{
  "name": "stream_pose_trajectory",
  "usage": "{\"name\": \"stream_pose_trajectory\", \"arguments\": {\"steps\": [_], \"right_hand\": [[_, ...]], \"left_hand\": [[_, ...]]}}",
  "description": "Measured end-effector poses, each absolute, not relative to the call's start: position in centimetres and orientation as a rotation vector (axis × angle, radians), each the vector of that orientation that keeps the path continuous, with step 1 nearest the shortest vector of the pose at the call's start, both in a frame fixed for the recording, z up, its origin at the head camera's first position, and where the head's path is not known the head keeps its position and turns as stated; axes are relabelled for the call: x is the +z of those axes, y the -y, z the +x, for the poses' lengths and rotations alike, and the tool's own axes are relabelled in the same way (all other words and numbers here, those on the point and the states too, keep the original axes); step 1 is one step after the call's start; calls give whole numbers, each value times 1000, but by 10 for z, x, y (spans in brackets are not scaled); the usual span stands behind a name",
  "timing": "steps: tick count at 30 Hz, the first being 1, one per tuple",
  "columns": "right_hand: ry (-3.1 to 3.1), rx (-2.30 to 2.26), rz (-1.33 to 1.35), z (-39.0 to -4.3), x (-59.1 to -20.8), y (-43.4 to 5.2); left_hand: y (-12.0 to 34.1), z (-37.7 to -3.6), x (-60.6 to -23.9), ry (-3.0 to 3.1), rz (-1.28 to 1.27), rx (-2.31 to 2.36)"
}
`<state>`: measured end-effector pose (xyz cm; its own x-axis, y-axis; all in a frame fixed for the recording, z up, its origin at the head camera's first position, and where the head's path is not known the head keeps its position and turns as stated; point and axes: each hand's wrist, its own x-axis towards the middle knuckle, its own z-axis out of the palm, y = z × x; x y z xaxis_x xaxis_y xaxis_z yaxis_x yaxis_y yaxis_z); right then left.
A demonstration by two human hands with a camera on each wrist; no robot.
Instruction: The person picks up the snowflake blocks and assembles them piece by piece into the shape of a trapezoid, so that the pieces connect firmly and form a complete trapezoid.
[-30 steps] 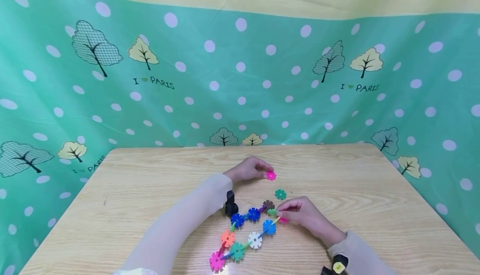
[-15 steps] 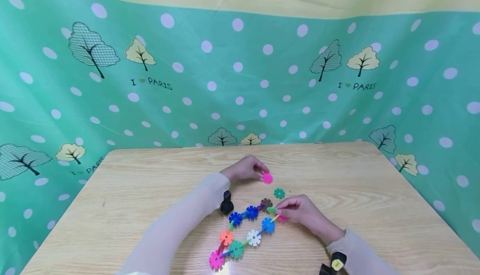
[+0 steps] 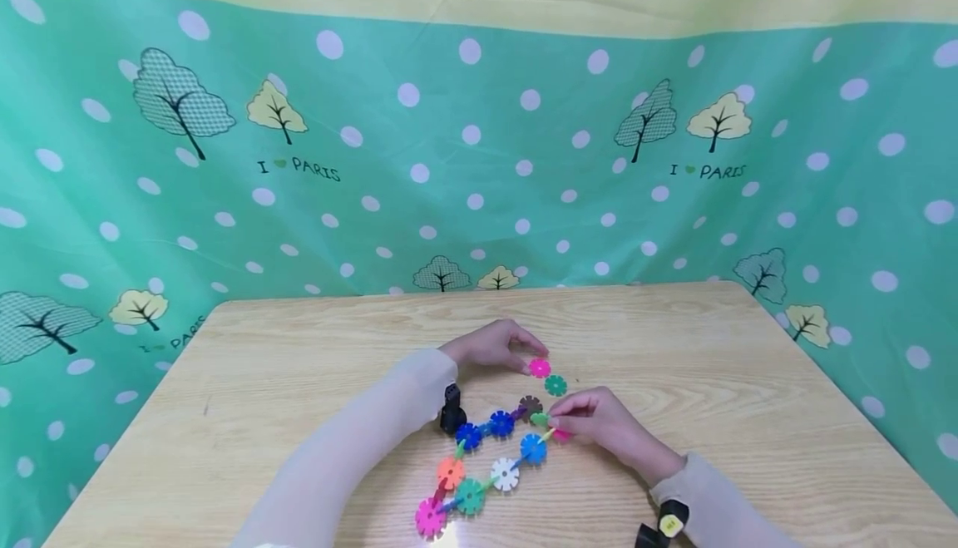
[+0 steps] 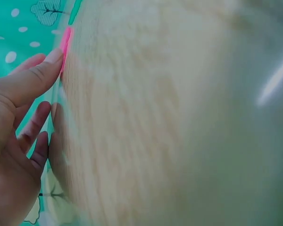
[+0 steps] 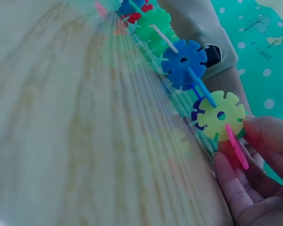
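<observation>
Now my left hand [image 3: 494, 343] pinches a pink flower piece [image 3: 539, 367] between thumb and fingertips, and the piece sits low on the wooden table [image 3: 299, 365], just beside a loose green flower piece [image 3: 555, 385]. My right hand [image 3: 599, 423] has its fingers curled round the end of a chain of flower pieces [image 3: 486, 465], gripping a thin pink piece [image 5: 237, 147] that sticks into a yellow-green one [image 5: 220, 115]. A blue piece [image 5: 184, 63] comes next in the chain. Behind the table hangs a green cloth with dots and trees [image 3: 479, 157].
</observation>
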<state>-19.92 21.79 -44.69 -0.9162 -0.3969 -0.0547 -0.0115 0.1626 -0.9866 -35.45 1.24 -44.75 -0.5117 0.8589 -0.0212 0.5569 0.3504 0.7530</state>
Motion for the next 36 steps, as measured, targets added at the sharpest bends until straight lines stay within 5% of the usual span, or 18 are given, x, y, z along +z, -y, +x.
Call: {"name": "stream_pose_trajectory", "arguments": {"steps": [16, 36], "right_hand": [[-2144, -1816, -452, -200, -450, -218], [-2233, -1790, -302, -203, -438, -216]], "left_hand": [[-14, -347, -450, -2181, 1157, 1073], [32, -311, -429, -2077, 670, 1571]]}}
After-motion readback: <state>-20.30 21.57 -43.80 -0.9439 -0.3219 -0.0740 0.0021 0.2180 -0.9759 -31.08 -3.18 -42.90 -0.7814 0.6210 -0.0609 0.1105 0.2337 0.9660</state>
